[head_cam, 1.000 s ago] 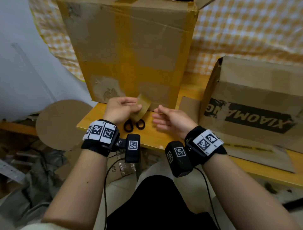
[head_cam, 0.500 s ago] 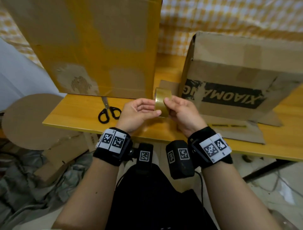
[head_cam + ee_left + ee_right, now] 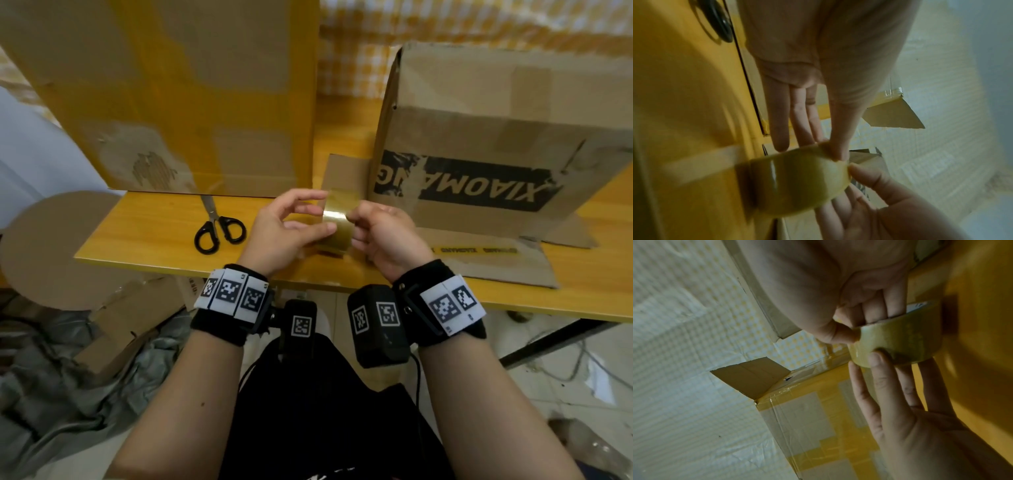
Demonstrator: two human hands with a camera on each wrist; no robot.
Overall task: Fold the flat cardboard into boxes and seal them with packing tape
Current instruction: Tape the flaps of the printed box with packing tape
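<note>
A roll of clear yellowish packing tape (image 3: pixel 337 228) is held between both hands just above the wooden table's front edge (image 3: pixel 144 253). My left hand (image 3: pixel 318 216) pinches it, thumb on the outer face and fingers behind, index finger lifted. My right hand (image 3: pixel 356 219) grips the other side. In the right wrist view, its fingers (image 3: pixel 879 311) curl into the core of the tape roll (image 3: pixel 900 337) and the thumb presses the outer face. In the left wrist view, the tape roll (image 3: pixel 793 183) sits under my left thumb. A tall taped box (image 3: pixel 171 96) stands behind on the left.
Black-handled scissors (image 3: pixel 219 228) lie on the table left of my hands. A brown printed cardboard box (image 3: pixel 496 154) stands at the right on flat cardboard (image 3: pixel 496 267). A round cardboard disc (image 3: pixel 58 246) and cardboard scraps (image 3: pixel 116 329) lie on the floor at the left.
A second ago only my left hand held the roll, above the scissors. It moved right, and my right hand took hold too. Both hands now grip it.
</note>
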